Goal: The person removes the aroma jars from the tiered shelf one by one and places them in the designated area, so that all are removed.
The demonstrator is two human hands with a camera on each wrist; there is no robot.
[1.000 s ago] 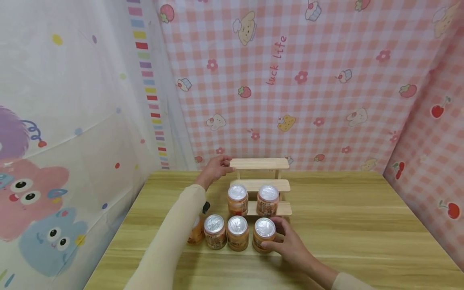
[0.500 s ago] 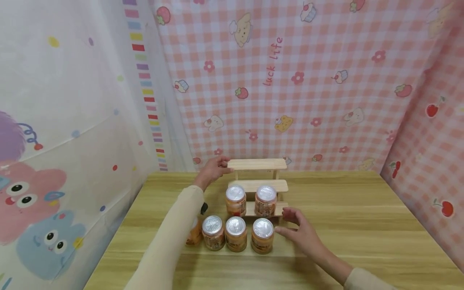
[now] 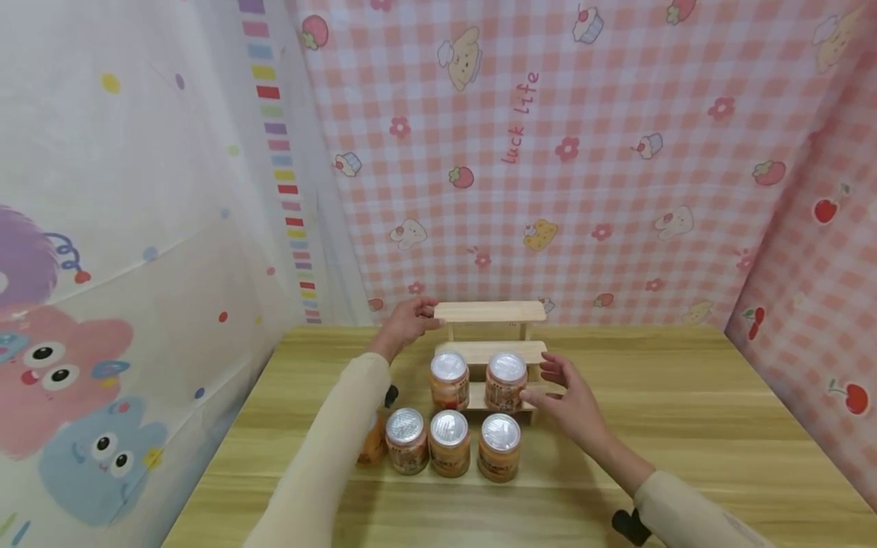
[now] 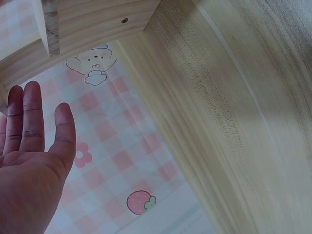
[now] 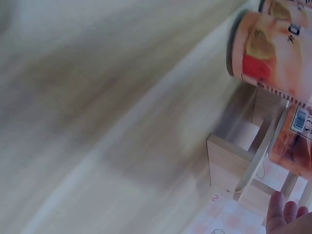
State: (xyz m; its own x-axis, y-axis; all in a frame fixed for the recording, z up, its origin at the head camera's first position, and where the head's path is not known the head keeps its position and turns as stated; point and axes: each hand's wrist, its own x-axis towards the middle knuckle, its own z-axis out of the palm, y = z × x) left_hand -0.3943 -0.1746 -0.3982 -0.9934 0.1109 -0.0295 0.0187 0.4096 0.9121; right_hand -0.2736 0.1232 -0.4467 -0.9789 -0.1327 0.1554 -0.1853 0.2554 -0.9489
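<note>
My left hand (image 3: 409, 323) holds the left end of the top board of a three-step wooden display rack (image 3: 489, 311). Its outer fingers stretch out beside the rack in the left wrist view. My right hand (image 3: 567, 396), fingers spread, is at the right side of a silver-lidded jar (image 3: 505, 392) on the lowest step, thumb at the label. A second such jar (image 3: 449, 390) stands left of it. In front, on the table, stand jars in a row: a right one (image 3: 499, 457), a middle one (image 3: 449, 453) and a left one (image 3: 406, 449).
Another jar (image 3: 372, 445) is partly hidden behind the left sleeve (image 3: 336, 441). The wood-grain table (image 3: 658, 426) meets a pink checked curtain (image 3: 589, 190) behind the rack and a white printed sheet (image 3: 171, 228) on the left.
My right hand has let go of the right jar in the front row. It has moved up and back to the right jar on the lowest step. The left hand stays on the rack.
</note>
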